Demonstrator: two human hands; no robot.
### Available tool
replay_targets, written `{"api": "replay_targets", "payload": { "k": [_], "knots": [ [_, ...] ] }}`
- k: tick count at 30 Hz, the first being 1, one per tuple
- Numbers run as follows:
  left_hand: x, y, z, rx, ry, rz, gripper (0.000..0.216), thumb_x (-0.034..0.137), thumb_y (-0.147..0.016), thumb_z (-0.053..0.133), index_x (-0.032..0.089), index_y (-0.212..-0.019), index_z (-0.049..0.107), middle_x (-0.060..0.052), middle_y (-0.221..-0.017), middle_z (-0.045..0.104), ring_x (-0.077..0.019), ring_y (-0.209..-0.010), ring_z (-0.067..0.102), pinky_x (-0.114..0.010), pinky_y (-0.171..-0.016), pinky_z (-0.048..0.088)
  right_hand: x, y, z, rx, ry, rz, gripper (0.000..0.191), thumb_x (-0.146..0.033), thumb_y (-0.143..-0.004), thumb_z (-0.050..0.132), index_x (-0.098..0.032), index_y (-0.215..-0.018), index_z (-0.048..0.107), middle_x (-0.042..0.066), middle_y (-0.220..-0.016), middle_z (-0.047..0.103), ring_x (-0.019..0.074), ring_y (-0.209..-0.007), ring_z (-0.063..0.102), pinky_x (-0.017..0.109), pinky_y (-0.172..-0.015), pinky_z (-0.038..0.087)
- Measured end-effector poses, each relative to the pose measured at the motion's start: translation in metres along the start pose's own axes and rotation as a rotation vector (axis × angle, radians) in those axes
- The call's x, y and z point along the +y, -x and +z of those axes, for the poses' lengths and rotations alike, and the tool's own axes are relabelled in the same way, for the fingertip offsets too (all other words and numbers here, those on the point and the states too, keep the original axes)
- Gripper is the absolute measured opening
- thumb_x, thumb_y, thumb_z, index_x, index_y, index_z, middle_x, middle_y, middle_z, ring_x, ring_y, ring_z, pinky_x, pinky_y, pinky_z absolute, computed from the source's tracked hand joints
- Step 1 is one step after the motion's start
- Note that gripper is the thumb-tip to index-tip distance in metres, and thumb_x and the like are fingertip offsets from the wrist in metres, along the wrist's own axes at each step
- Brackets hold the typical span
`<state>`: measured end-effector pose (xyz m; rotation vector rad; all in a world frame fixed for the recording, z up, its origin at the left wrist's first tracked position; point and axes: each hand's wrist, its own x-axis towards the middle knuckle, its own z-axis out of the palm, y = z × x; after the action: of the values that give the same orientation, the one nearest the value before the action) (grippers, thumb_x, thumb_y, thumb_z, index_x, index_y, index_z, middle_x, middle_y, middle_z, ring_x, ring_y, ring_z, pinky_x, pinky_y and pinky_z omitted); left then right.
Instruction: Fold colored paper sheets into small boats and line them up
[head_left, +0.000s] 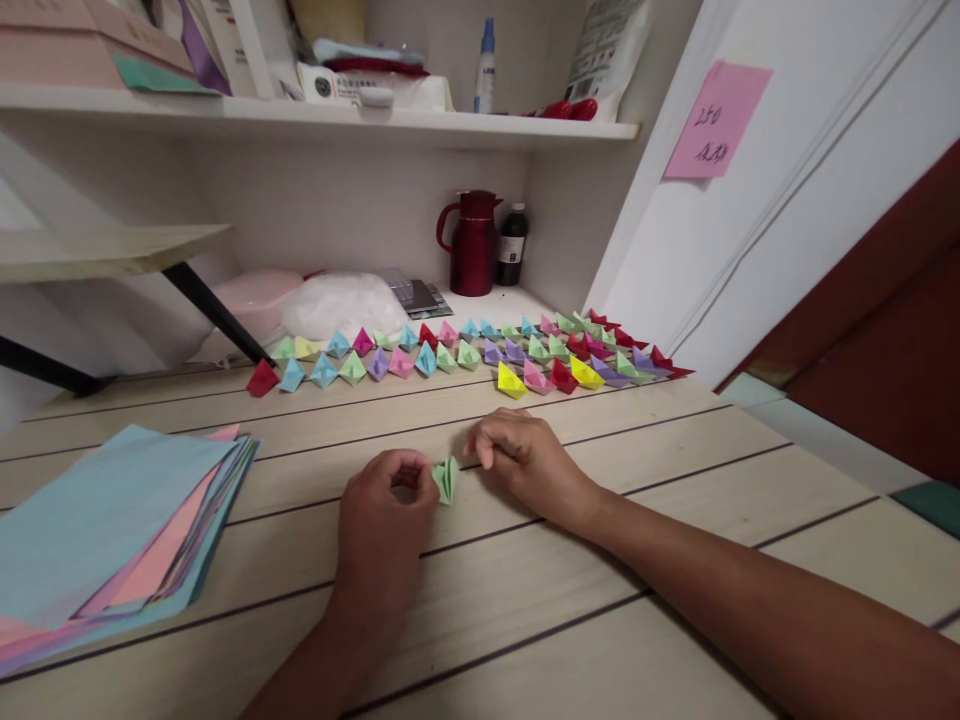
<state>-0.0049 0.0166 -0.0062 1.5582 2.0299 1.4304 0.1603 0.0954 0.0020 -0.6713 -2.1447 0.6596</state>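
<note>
A small folded piece of light green paper [447, 478] stands on the wooden table [600, 560] between my two hands. My left hand [386, 515] is curled, its fingertips pinching the paper's left side. My right hand [521, 455] is also curled, its fingers bent down on the table just right of the paper; whether they touch it I cannot tell. Behind the hands, several folded paper boats [480, 352] in many colours lie in two rows across the table.
A stack of coloured paper sheets [112, 530] lies at the front left. At the back stand a dark red jug [472, 243] and a dark bottle [512, 246]. A shelf [315, 115] with boxes runs above. A pink note [716, 120] sticks on the wall at right.
</note>
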Motion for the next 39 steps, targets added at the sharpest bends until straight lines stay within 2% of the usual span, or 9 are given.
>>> {"api": "replay_targets", "payload": {
  "k": [2, 4, 6, 9, 12, 16, 21, 29, 39],
  "knots": [
    [-0.001, -0.001, -0.001, 0.01, 0.004, -0.043, 0.008, 0.022, -0.07, 0.058, 0.02, -0.069, 0.066, 0.001, -0.065, 0.07, -0.0162, -0.06, 0.066, -0.028, -0.061, 0.051, 0.004, -0.001, -0.002, 0.034, -0.056, 0.032, 0.028, 0.007, -0.07, 0.043, -0.018, -0.057, 0.047, -0.001, -0.07, 0.064, 0.0131, -0.073, 0.059, 0.027, -0.072, 0.042],
    [-0.001, -0.001, -0.002, 0.01, -0.012, -0.01, 0.008, 0.022, -0.071, 0.058, 0.021, -0.07, 0.066, 0.001, -0.066, 0.07, -0.0162, -0.061, 0.066, -0.028, -0.062, 0.05, 0.006, -0.001, -0.002, 0.06, -0.117, 0.1, 0.024, 0.002, -0.074, 0.044, -0.018, -0.065, 0.051, 0.0, -0.075, 0.063, 0.0133, -0.076, 0.059, 0.026, -0.072, 0.044],
    [-0.002, 0.0, -0.002, 0.019, -0.068, 0.1, 0.009, 0.021, -0.072, 0.057, 0.021, -0.07, 0.065, 0.001, -0.068, 0.07, -0.0162, -0.063, 0.065, -0.029, -0.064, 0.049, 0.005, -0.001, -0.001, 0.053, -0.191, 0.177, 0.016, -0.005, -0.077, 0.051, -0.019, -0.083, 0.056, 0.001, -0.086, 0.064, 0.014, -0.081, 0.059, 0.027, -0.074, 0.046],
    [-0.001, 0.003, -0.001, 0.052, -0.193, 0.274, 0.009, 0.018, -0.074, 0.057, 0.022, -0.07, 0.064, 0.002, -0.068, 0.069, -0.0172, -0.065, 0.063, -0.032, -0.069, 0.047, -0.005, 0.001, 0.002, -0.043, -0.261, 0.243, 0.025, -0.016, -0.078, 0.062, -0.02, -0.101, 0.055, 0.004, -0.1, 0.063, 0.0155, -0.089, 0.059, 0.029, -0.079, 0.048],
    [0.0, 0.005, 0.0, 0.053, -0.261, 0.41, 0.008, 0.016, -0.075, 0.057, 0.021, -0.072, 0.062, 0.002, -0.067, 0.067, -0.0179, -0.068, 0.062, -0.034, -0.073, 0.044, -0.017, 0.005, 0.006, -0.124, -0.199, 0.234, 0.028, -0.023, -0.077, 0.066, -0.021, -0.103, 0.055, 0.004, -0.102, 0.064, 0.0168, -0.09, 0.059, 0.03, -0.078, 0.048],
    [0.0, 0.006, 0.001, 0.063, -0.279, 0.51, 0.009, 0.013, -0.076, 0.057, 0.021, -0.075, 0.061, 0.002, -0.07, 0.067, -0.0177, -0.071, 0.062, -0.035, -0.077, 0.043, -0.023, 0.009, 0.011, -0.127, -0.121, 0.188, 0.021, -0.014, -0.076, 0.06, -0.02, -0.096, 0.055, 0.002, -0.093, 0.065, 0.0149, -0.08, 0.059, 0.026, -0.07, 0.047],
    [0.0, 0.007, 0.002, 0.072, -0.286, 0.548, 0.01, 0.012, -0.077, 0.056, 0.022, -0.076, 0.06, 0.002, -0.071, 0.068, -0.0178, -0.073, 0.063, -0.035, -0.079, 0.042, -0.022, 0.01, 0.014, -0.127, -0.1, 0.151, 0.031, -0.006, -0.071, 0.055, -0.021, -0.098, 0.057, 0.001, -0.093, 0.067, 0.0145, -0.08, 0.06, 0.025, -0.069, 0.046],
    [0.002, 0.008, 0.002, 0.052, -0.293, 0.585, 0.011, 0.01, -0.078, 0.058, 0.021, -0.079, 0.06, 0.001, -0.074, 0.068, -0.0184, -0.077, 0.063, -0.035, -0.082, 0.042, -0.024, 0.008, 0.014, -0.118, -0.029, 0.098, 0.03, -0.009, -0.071, 0.057, -0.021, -0.098, 0.059, 0.002, -0.092, 0.067, 0.0173, -0.085, 0.06, 0.029, -0.076, 0.046],
    [0.002, 0.007, 0.001, 0.065, -0.312, 0.583, 0.01, 0.011, -0.079, 0.059, 0.021, -0.08, 0.06, 0.001, -0.073, 0.067, -0.0187, -0.075, 0.062, -0.035, -0.081, 0.042, -0.02, 0.01, 0.016, -0.115, -0.123, 0.128, 0.042, -0.001, -0.068, 0.05, -0.021, -0.104, 0.058, 0.002, -0.097, 0.067, 0.0151, -0.085, 0.061, 0.025, -0.076, 0.048]
  ]
}}
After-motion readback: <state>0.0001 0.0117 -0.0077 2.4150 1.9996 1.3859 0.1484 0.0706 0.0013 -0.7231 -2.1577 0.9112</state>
